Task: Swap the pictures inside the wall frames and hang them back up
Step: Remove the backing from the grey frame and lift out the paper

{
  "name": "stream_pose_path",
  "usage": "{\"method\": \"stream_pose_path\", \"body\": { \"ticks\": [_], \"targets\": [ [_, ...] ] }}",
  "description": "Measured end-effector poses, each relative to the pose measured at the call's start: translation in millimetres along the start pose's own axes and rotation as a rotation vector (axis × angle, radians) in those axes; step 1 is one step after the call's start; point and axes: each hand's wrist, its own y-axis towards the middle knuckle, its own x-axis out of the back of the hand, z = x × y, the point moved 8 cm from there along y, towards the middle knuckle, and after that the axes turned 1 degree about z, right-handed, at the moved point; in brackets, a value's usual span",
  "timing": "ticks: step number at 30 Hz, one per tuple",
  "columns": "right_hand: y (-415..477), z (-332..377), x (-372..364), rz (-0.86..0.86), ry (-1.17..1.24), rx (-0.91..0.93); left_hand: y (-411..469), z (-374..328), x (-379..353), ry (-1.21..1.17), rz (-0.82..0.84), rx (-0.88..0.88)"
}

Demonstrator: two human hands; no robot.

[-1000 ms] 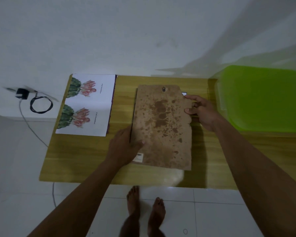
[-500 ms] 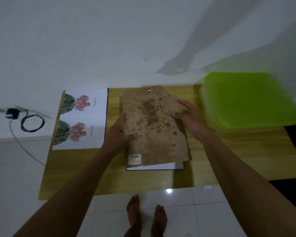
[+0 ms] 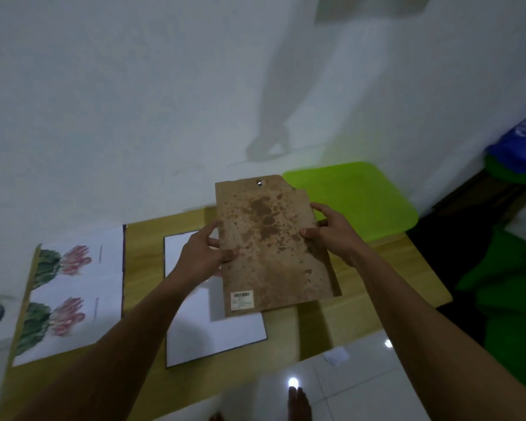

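The left hand and right hand grip opposite long edges of the backing board, its length pointing away, seemingly clear above the frame.

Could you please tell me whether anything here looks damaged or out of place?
Yes. The brown backing board, held by the left hand and right hand, is blotched with dark stains, and its far right corner is broken off, leaving a ragged edge. A white paper scrap also lies on the floor.

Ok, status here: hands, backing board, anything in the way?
Left hand, right hand grip the stained backing board above the table. Open frame lies beneath. Path clear.
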Motion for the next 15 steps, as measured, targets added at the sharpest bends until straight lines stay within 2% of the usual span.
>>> {"method": "stream_pose_path", "body": {
  "ticks": [7, 11, 15],
  "targets": [
    [56, -37, 102, -0.133, -0.157, -0.042, 52, -36, -104, 0.078, -0.001, -0.061],
    [88, -48, 137, -0.151, -0.292, -0.007, 82, -41, -144, 0.116, -0.033, -0.018],
    [105, -53, 156, -0.198, -0.436, 0.038, 102, -48, -169, 0.249, -0.099, -0.013]
  ]
}}
